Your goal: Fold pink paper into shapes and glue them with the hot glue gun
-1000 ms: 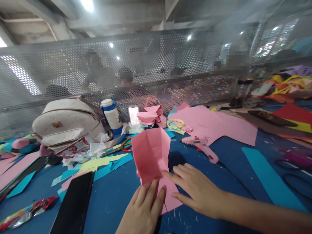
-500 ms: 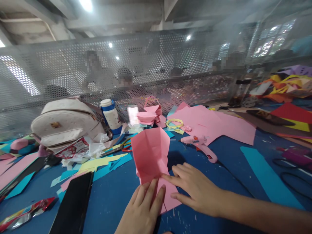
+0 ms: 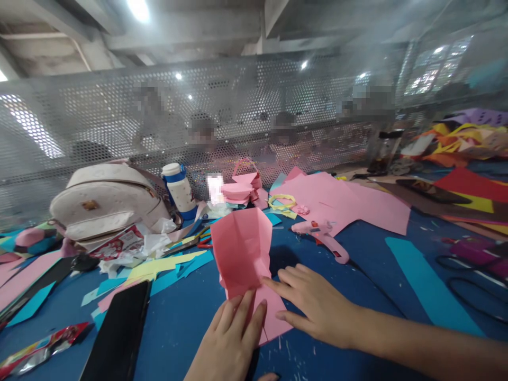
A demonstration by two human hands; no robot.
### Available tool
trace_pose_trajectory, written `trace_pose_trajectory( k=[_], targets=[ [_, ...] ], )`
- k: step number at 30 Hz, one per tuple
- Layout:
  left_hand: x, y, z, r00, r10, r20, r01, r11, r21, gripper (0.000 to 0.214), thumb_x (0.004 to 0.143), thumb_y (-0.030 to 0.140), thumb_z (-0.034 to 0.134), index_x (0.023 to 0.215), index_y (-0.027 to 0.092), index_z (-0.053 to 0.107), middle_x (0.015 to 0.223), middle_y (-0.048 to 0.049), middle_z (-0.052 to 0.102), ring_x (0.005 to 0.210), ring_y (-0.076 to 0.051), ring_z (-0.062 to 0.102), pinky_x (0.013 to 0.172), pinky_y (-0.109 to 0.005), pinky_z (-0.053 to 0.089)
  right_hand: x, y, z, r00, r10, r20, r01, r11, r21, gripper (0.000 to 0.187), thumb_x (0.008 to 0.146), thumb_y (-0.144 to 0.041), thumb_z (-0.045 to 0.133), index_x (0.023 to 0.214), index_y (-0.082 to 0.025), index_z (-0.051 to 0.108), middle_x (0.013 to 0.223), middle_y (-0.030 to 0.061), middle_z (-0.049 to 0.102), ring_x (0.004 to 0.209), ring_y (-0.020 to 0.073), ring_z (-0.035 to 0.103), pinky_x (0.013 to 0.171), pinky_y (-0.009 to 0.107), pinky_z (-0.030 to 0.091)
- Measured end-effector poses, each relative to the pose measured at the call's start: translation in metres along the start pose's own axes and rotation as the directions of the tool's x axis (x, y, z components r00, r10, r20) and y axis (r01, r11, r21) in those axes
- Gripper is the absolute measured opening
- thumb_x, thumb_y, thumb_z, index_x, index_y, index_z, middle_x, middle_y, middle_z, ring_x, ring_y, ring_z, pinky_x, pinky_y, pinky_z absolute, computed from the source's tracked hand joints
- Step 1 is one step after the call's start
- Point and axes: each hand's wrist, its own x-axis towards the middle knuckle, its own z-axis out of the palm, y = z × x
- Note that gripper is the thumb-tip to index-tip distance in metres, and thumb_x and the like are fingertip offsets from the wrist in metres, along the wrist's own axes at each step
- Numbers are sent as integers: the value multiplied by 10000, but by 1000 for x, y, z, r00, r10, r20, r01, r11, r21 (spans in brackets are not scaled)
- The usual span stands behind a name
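Note:
A creased piece of pink paper [image 3: 241,246] stands partly upright on the blue table, its lower part lying flat towards me. My left hand [image 3: 228,336] rests on the near part of the paper, fingers stretched out and pressing down. From the right, my right hand [image 3: 319,309] reaches in with its index finger on the fold line and its thumb near the paper's right edge. A slit shows in the flat near end. Both hands press the paper without gripping it. Beyond my right hand lies a pink glue gun [image 3: 323,238], its cord trailing to the right.
A black phone [image 3: 119,333] and paper scraps [image 3: 166,264] lie at left, with scissors [image 3: 190,243] behind. A white backpack [image 3: 111,196] and a bottle [image 3: 178,193] stand farther back. Large pink sheets [image 3: 341,198] lie behind the glue gun, and a blue strip [image 3: 428,286] at right.
The view has shifted slightly, so things on the right sit a little farther left. Both hands keep about the same place on the pink paper.

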Motion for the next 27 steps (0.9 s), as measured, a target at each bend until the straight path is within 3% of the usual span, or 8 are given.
trace_pose_trajectory(
  k=[10,20,27],
  targets=[
    [-2,0,4,1000,-16,22,17,999,-34,868,858,749,335,1466,131,359,1332,-155,591,1160,-304,533,909,-386,454,4,3,-2,1000,-16,13,16,1000,4,622,906,-451,558,1458,-209,403,1096,116,600,965,279,527,873,450,385],
    [1,2,-4,996,-19,86,23,999,-46,798,846,700,438,1410,136,443,1354,-156,577,1172,-307,549,903,-417,480,1,-1,4,999,30,-38,-32,998,-49,577,912,-453,534,1391,-137,479,1170,148,600,1007,306,533,885,480,397],
    [0,1,1,1000,-8,17,8,1000,-25,844,846,739,390,1421,122,431,1335,-153,590,1173,-301,529,900,-395,464,2,-1,1,999,-2,-35,0,999,-50,583,912,-454,545,1417,-177,458,1094,124,614,955,281,541,857,450,409]
  ],
)
